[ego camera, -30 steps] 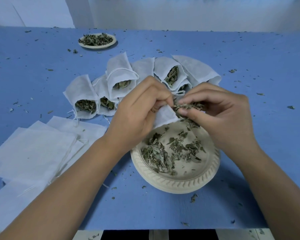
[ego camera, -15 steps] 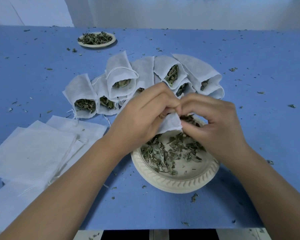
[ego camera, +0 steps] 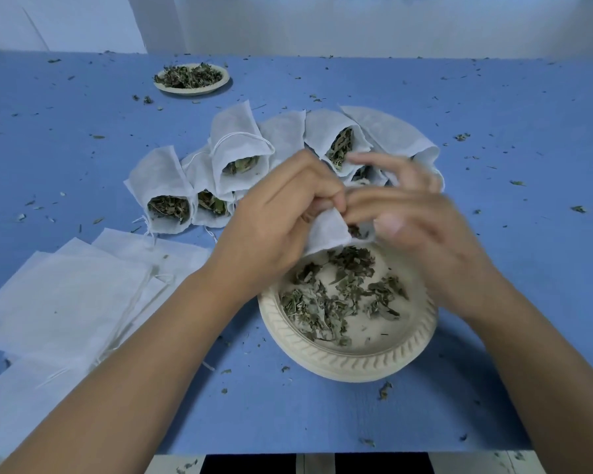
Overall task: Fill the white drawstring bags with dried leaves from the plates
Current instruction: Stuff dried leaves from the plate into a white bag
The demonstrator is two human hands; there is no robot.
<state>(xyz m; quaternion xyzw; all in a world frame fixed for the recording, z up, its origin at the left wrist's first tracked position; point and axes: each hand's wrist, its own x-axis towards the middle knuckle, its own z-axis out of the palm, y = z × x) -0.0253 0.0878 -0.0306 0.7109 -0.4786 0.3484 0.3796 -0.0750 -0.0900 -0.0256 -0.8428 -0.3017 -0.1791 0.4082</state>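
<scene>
the left hand (ego camera: 281, 217) is pinching the mouth of a white drawstring bag (ego camera: 327, 230), holding it just above the far rim of the near plate (ego camera: 350, 366) of dried leaves (ego camera: 326, 302). the right hand (ego camera: 425, 230) is blurring at the bag's opening; its grip is not showing clearly. filled bags (ego camera: 165, 179) are lying behind, flat empty bags (ego camera: 65, 295) at the left, and a 2nd plate (ego camera: 192, 91) is sitting far back on the blue desk (ego camera: 493, 131).
</scene>
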